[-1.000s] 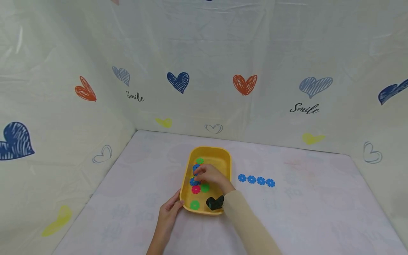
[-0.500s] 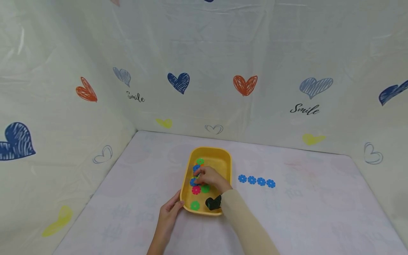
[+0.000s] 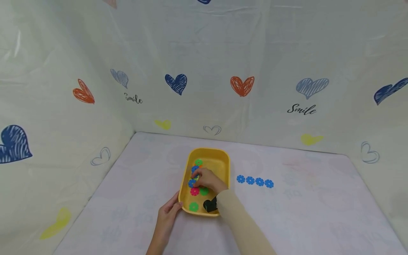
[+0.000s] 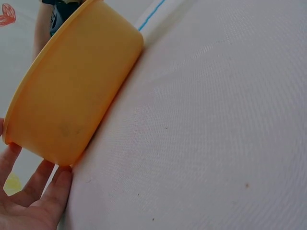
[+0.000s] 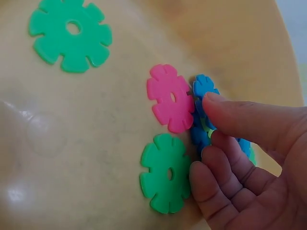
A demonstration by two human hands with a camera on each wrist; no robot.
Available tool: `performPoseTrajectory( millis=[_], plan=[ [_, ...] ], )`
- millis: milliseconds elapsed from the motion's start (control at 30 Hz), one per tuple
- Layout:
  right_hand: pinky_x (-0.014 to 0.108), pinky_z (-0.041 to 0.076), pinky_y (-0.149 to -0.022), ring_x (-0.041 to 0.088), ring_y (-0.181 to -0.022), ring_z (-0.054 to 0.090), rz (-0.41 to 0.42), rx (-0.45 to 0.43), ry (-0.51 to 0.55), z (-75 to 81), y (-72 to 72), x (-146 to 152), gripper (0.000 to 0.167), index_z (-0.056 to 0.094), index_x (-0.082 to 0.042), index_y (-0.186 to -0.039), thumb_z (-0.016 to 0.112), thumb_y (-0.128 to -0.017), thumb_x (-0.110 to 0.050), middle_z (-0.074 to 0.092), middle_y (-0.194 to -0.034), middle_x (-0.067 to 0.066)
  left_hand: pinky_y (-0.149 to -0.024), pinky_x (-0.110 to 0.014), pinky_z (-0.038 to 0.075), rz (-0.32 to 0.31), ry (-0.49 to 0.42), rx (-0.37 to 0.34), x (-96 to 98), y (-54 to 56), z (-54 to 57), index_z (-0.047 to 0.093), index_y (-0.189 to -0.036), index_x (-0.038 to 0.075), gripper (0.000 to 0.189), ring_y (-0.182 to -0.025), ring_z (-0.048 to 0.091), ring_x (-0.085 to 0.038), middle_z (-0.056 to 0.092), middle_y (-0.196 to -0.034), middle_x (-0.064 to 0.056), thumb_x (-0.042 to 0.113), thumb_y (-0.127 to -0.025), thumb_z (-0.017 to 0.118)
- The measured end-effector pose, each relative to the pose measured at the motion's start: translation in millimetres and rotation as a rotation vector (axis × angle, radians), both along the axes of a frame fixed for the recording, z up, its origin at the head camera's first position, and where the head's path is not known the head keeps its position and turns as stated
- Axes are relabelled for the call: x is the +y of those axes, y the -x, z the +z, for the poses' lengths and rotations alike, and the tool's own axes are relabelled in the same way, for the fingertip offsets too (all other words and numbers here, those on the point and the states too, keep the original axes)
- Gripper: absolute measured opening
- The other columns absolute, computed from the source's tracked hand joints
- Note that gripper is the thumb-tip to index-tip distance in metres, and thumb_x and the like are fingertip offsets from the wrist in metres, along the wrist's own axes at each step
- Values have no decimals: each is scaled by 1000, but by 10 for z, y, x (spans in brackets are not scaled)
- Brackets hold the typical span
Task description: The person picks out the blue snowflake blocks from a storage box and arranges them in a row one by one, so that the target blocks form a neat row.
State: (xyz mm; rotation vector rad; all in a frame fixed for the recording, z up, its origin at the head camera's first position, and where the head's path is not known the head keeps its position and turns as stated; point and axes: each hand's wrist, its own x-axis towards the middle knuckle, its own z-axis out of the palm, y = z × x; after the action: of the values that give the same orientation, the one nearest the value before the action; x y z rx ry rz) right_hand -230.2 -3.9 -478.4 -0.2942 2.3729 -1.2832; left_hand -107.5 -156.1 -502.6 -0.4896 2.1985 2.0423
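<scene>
My left hand point(image 3: 168, 212) holds the yellow plastic tray point(image 3: 221, 166) at its near left corner. In the left wrist view, its fingers point(image 4: 56, 191) lie against the tray's outer wall. Inside the tray, my right hand point(image 3: 208, 179) pinches a blue notched flower-shaped disc point(image 5: 205, 85) between thumb and fingertips. More blue discs and a bit of yellow-green show behind the fingertips, partly hidden. Beside them lie a pink disc point(image 5: 163, 98) and a green disc point(image 5: 156, 179). Another green disc point(image 5: 50, 33) rests apart on the tray floor.
Right of the tray, several blue discs point(image 3: 250, 180) lie in a row on the pale cloth-covered table point(image 3: 302, 216). A green disc point(image 3: 199, 162) sits near the tray's far end. Heart-printed sheeting point(image 3: 207, 106) stands behind and at the sides.
The right hand has shifted slightly toward the near side within the tray, its fingertips now at the blue disc. The left hand keeps its hold. The head view has moved a little.
</scene>
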Motion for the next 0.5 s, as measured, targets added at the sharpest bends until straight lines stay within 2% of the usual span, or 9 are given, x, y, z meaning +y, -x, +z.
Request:
performPoseTrajectory(
  millis=[233,500],
  plan=[
    [16,45,-56,11,-65,49,-3,19,-31,-10,2,-16,25,68,-6,-99,71,-75,-1,63,-97,8,-98,-32,44,16,13,-17,0,19,4,48,-135,9,47,-134,37,-28,43,-142,-9,20,-91,55],
    [16,44,-55,12,-65,48,-1,44,-49,-20,13,-15,25,68,-7,-98,72,-74,0,64,-96,8,-99,-32,43,0,9,-7,1,17,18,47,-136,8,48,-135,36,-29,42,-143,-10,22,-92,55]
  ],
)
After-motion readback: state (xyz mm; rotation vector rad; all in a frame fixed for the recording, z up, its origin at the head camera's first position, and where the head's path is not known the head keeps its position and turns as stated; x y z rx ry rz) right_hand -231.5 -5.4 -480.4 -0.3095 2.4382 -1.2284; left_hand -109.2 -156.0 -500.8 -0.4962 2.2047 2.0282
